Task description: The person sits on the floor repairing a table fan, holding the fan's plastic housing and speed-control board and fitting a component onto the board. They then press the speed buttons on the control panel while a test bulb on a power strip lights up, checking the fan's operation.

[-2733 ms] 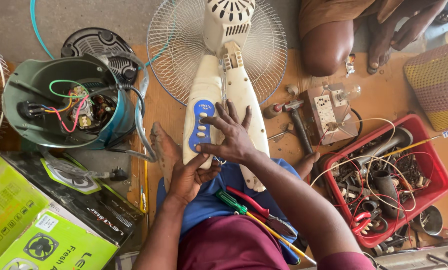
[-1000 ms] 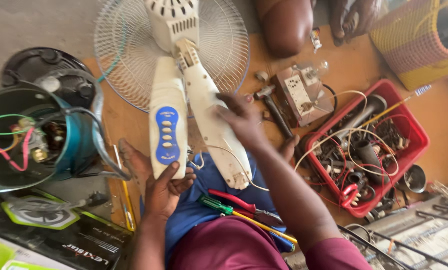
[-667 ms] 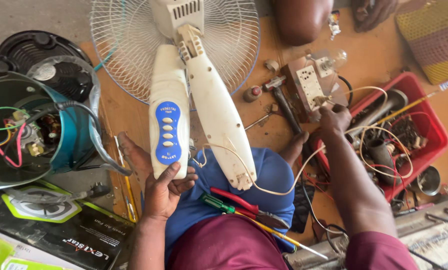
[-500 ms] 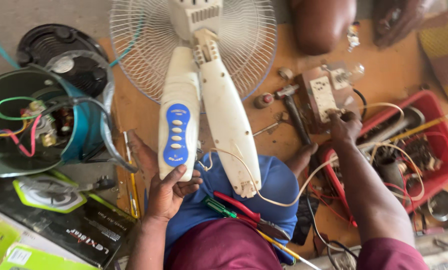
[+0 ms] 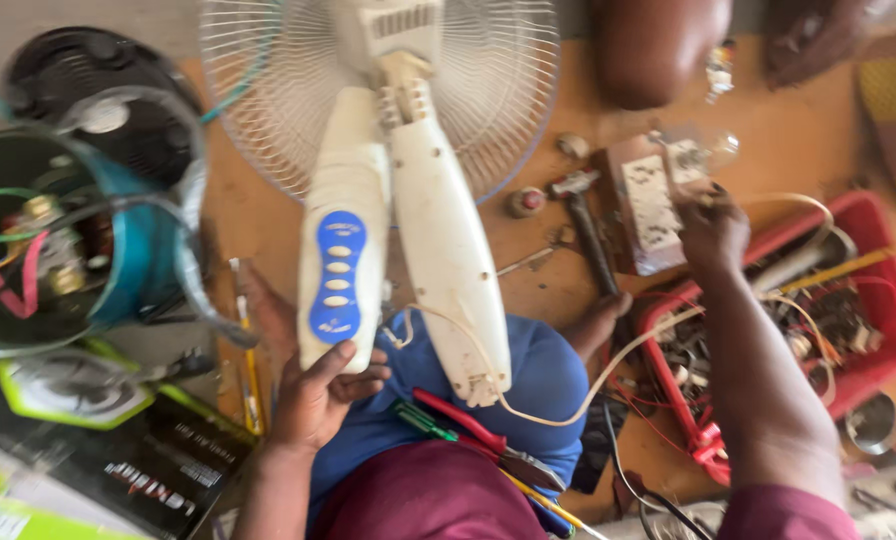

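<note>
My left hand (image 5: 313, 400) fingers grip the fan's control panel (image 5: 340, 262) resting over my lap, right hand (image 5: 713, 228) fingers closed at the socket box (image 5: 653, 200), can't tell on what; loose wire (image 5: 578, 385) could snag and tug the panel.

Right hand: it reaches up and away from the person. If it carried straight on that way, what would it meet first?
The right hand is already at the white socket box on its wooden block; that probably comes first, though depth is unclear.

Left hand (image 5: 318, 400) cupped upward (fingers curled), right hand (image 5: 710, 228) outstretched.
</note>
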